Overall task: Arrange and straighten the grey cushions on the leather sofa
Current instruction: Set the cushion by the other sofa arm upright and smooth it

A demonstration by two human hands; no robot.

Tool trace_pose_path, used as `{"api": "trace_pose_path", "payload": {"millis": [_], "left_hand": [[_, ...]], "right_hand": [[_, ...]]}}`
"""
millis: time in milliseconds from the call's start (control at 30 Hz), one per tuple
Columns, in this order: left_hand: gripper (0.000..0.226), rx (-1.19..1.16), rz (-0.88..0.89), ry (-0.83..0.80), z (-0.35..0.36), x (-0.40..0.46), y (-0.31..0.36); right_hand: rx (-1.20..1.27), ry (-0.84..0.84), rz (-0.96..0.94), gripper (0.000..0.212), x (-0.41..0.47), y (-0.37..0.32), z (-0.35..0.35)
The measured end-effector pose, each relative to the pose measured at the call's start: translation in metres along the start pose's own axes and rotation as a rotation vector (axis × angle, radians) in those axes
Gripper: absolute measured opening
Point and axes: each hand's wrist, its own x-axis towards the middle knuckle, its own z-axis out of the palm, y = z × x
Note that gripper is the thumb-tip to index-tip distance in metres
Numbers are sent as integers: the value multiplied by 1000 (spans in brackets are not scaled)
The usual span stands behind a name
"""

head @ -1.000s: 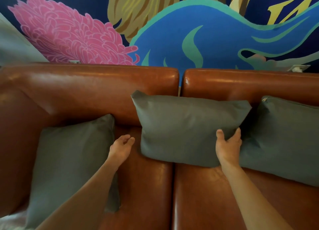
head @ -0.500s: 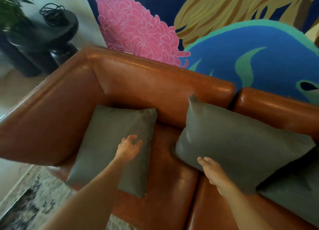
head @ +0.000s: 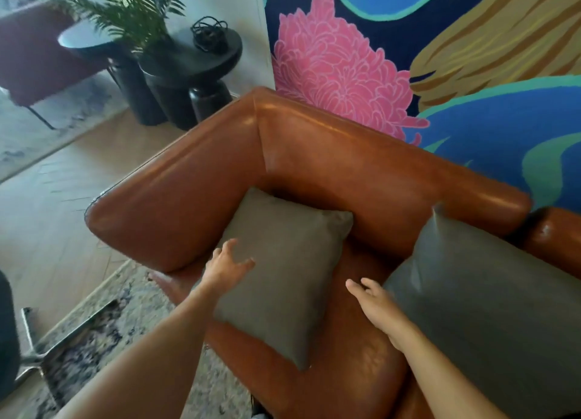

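Observation:
A brown leather sofa (head: 361,170) fills the middle of the view. One grey cushion (head: 286,271) lies tilted in the sofa's left corner, against the armrest. My left hand (head: 228,266) hovers at its left edge, fingers spread, holding nothing. A second grey cushion (head: 481,305) leans against the backrest on the right. My right hand (head: 375,304) is over the seat between the two cushions, fingers apart, close to the second cushion's lower left edge without gripping it.
Black round side tables (head: 201,60) and a potted palm (head: 132,13) stand left of the sofa. A patterned rug (head: 125,321) and wooden floor (head: 47,217) lie in front. A painted mural (head: 408,57) covers the wall behind.
The view has swung left. My right hand has let go of the middle cushion and drawn left over the seat. My left hand has moved across to the corner cushion's left edge.

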Motion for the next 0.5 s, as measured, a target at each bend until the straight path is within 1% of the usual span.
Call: {"api": "trace_pose_path", "payload": {"millis": [200, 400, 500], "left_hand": [[90, -38, -12, -51, -12, 62, -23], [107, -108, -73, -190, -11, 124, -36], [117, -124, -129, -261, -11, 152, -43]], "right_hand": [[66, 45, 64, 87, 52, -26, 43], [117, 73, 197, 97, 93, -36, 80], [115, 87, 229, 104, 110, -44, 93]]}}
